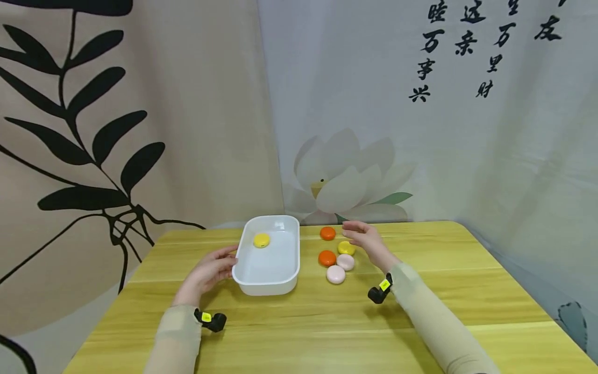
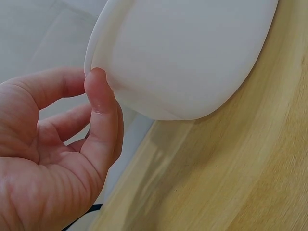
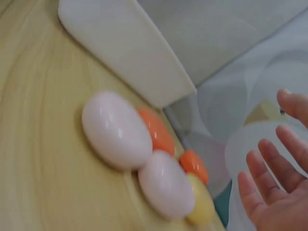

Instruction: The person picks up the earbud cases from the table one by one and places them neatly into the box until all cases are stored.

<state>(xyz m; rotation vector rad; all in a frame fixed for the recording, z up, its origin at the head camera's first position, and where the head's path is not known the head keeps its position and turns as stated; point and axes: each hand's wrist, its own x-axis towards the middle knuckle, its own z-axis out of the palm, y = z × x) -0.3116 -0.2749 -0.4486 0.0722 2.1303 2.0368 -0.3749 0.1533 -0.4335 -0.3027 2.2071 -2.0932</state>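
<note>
My left hand point(image 1: 208, 271) is at the left side of a white rectangular tray point(image 1: 266, 289), pinching its rim. In the left wrist view, the thumb and a finger come together at the edge of the white tray point(image 2: 183, 62). Inside the tray lies a yellow rounded disc point(image 1: 261, 240). My right hand point(image 1: 369, 244) hovers with fingers apart and nothing in them, near another yellow disc point(image 1: 346, 248). Beside that are two orange discs, one farther back point(image 1: 327, 233) and one nearer point(image 1: 327, 258), and two pale pink discs point(image 1: 336, 274). The right wrist view shows the right hand point(image 3: 281, 178) beyond these glossy discs.
The wooden table point(image 1: 289, 332) carries the tray at its back middle, with the loose discs to the tray's right. Right behind the table's back edge hangs a pale curtain point(image 1: 210, 130) with printed leaves, a lotus and dark characters. Both wrists bear small black cameras.
</note>
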